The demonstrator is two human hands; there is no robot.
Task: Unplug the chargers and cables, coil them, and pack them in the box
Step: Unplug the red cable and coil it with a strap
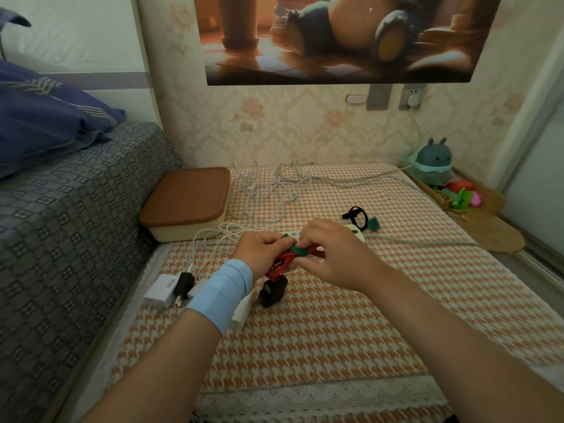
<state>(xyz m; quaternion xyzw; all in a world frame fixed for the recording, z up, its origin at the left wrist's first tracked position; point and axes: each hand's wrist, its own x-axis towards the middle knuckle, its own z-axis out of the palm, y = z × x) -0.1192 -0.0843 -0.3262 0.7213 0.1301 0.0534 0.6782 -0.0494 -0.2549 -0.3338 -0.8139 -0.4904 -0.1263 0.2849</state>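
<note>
While a coiled red cable [280, 261] is gripped at mid-frame by the left hand [262, 252], a green rubbery strap [298, 250] on it is pinched by the right hand [332, 254]. A boxy black charger [273, 291] is seen below, on woven houndstooth cloth [335, 325]. At centre left, the rounded cream box [180, 234] is covered by its brown lid [186, 196], so its contents are hidden. Thin white cables [262, 190] are tangled beside it.

In the centre of the frame, the left hand [262, 251] and right hand [332, 254] hold a coiled cable [282, 260] above the mat [320, 325], with a charger [273, 290] directly below it. The box [186, 203] sits left of centre against the bed [67, 215], and a cable tangle [265, 190] lies to its right, behind the hands. Two chargers [171, 290] lie at lower left beside the left wrist.
</note>
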